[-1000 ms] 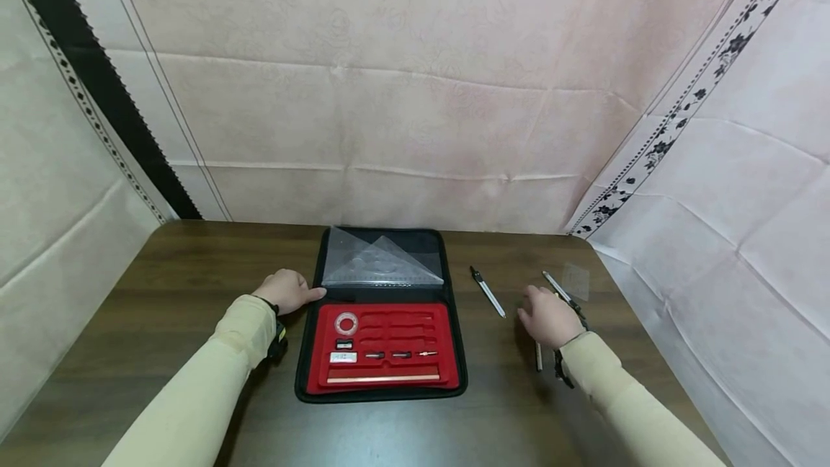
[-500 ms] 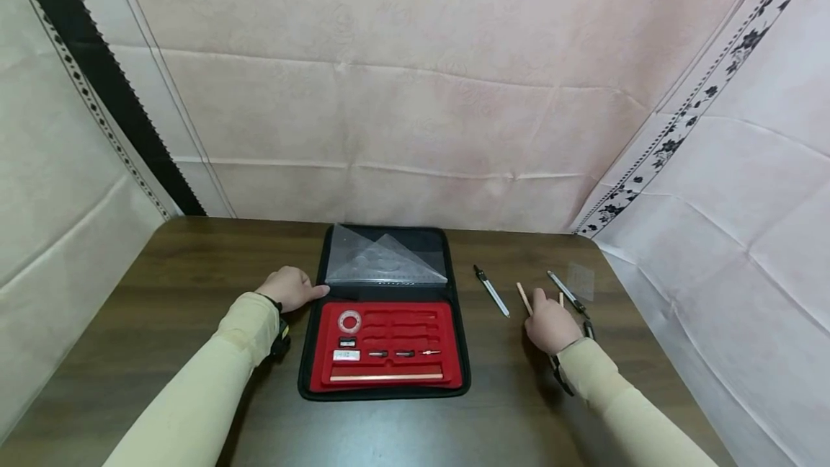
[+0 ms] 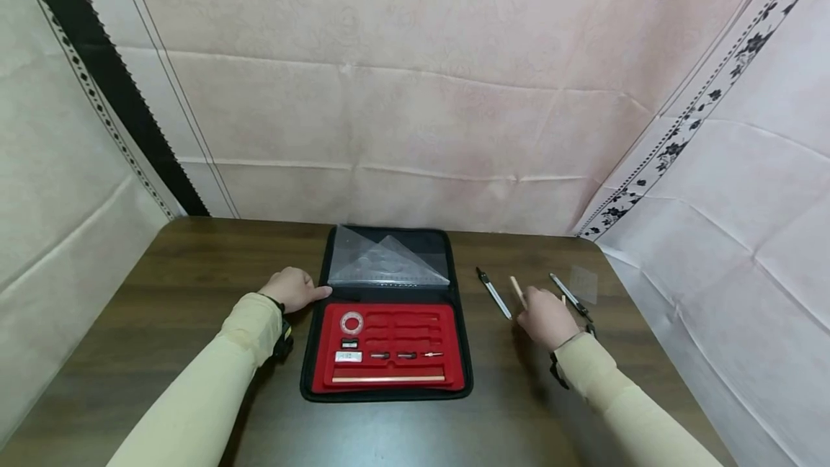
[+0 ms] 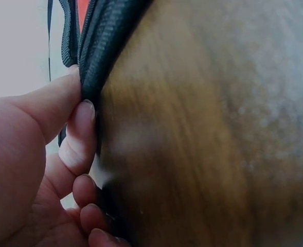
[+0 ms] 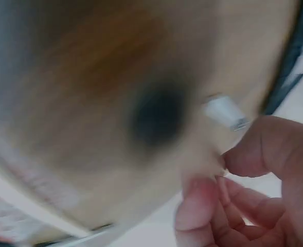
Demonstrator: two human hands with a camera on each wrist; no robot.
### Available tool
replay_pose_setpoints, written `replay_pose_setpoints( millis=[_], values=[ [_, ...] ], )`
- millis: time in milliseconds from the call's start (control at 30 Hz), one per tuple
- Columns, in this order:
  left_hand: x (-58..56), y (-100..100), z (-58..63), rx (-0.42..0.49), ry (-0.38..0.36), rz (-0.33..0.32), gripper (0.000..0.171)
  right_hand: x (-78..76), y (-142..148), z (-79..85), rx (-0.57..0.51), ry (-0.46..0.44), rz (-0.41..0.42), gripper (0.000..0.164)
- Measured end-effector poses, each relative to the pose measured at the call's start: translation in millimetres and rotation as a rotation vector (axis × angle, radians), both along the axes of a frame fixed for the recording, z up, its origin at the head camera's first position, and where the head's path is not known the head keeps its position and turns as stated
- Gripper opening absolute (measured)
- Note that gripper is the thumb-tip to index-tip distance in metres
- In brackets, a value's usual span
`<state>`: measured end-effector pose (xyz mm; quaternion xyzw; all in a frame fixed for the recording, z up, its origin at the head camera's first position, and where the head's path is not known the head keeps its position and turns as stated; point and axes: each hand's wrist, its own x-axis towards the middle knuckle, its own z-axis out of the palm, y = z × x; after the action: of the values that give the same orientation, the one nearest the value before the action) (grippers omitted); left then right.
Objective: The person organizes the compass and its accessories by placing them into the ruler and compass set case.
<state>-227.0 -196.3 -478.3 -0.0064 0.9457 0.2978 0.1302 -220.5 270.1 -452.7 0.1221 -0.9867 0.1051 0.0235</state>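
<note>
Nearest, lower ctr of frame: pale thin rod (image 3: pixel 389 379) in bottom slot of a red moulded plastic tray (image 3: pixel 402 366), w/ white rectangular block (image 3: pixel 348 357) & white ring (image 3: pixel 342 323) at its left. Tray sits in open blk zip case (image 3: pixel 389 295) on brown wood-grain bench (image 3: pixel 220 272). R hand (image 3: pixel 551 318), right of ctr: fingers closed, pinching a pale wooden stick (image 3: pixel 517 290) pointing up-left; wrist view blurred. L hand (image 3: pixel 295 290), left of ctr: thumb & index pinch case's zipped edge, no gap btwn. Beyond: slim silver-and-blk tool (image 3: pixel 495 295) just left of R hand, similar tool (image 3: pixel 570 298) just right, near clear plastic square (image 3: pixel 583 285). Clear plastic set squares (image 3: pixel 363 265) overlap in case's upper half. Behind, pale patterned cloth (image 3: pixel 389 128) fills upper frame.
</note>
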Motion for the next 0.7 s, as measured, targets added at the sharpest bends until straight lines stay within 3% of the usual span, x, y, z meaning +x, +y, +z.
replay_pose_setpoints(
  millis=[100, 233, 400, 533, 700],
  values=[
    [-0.2, 0, -0.3, -0.002, -0.002, 0.005, 0.053, 6.9, -24, 7.7, -0.027, 0.097, 0.142, 0.02],
    [-0.8, 1, -1.5, -0.009, 0.002, 0.007, 0.053, 25.2, -62, 9.5, -0.081, 0.194, 0.428, 0.024],
    [-1.5, 1, 0.1, -0.016, -0.002, 0.0, 0.054, 53.9, -109, 3.2, -0.101, 0.191, 0.719, 0.027],
    [-0.6, 1, 2.2, -0.016, -0.007, 0.002, 0.054, 71.5, -136, -3.3, -0.083, 0.116, 0.844, 0.028],
    [-0.3, 1, 2.5, -0.008, -0.012, 0.012, 0.053, 80.0, -152, -11.1, -0.032, 0.075, 0.902, 0.029]
  ],
)
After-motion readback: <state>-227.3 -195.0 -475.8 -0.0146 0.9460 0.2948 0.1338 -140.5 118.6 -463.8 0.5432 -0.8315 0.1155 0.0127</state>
